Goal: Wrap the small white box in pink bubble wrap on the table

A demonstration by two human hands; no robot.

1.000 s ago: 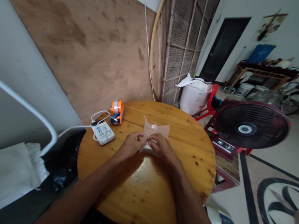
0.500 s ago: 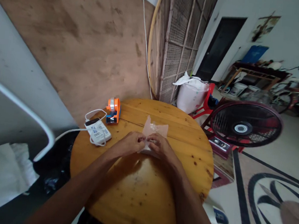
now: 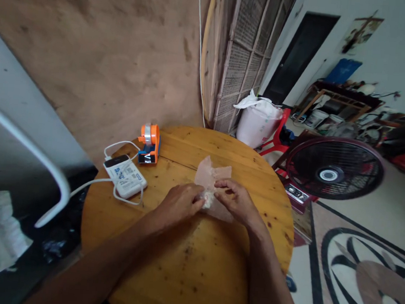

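On the round wooden table (image 3: pixel 176 274) lies a pinkish, see-through sheet of wrapping (image 3: pixel 205 172), perhaps bubble wrap, with uneven edges. A small whitish, shiny bundle (image 3: pixel 208 200) sits in its middle; what is inside cannot be made out. From the left, my left hand (image 3: pixel 182 201) pinches the bundle's edge between thumb and fingers. My right hand (image 3: pixel 235 200) is just right of the bundle, over the sheet, with thumb and fingers apart and nothing visible between them.
An orange and blue tape dispenser (image 3: pixel 149 143) stands at the table's back left. Closer in lies a white power bank (image 3: pixel 126 178) with cables looped around it. A dark red fan (image 3: pixel 333 169) is right of the table, and a large white sack (image 3: pixel 257 124) stands behind.
My hands were close together, pinching the wrapping; now the right has moved off to the right and its fingers have spread. The whitish bundle shows between them. The view has shifted slightly.
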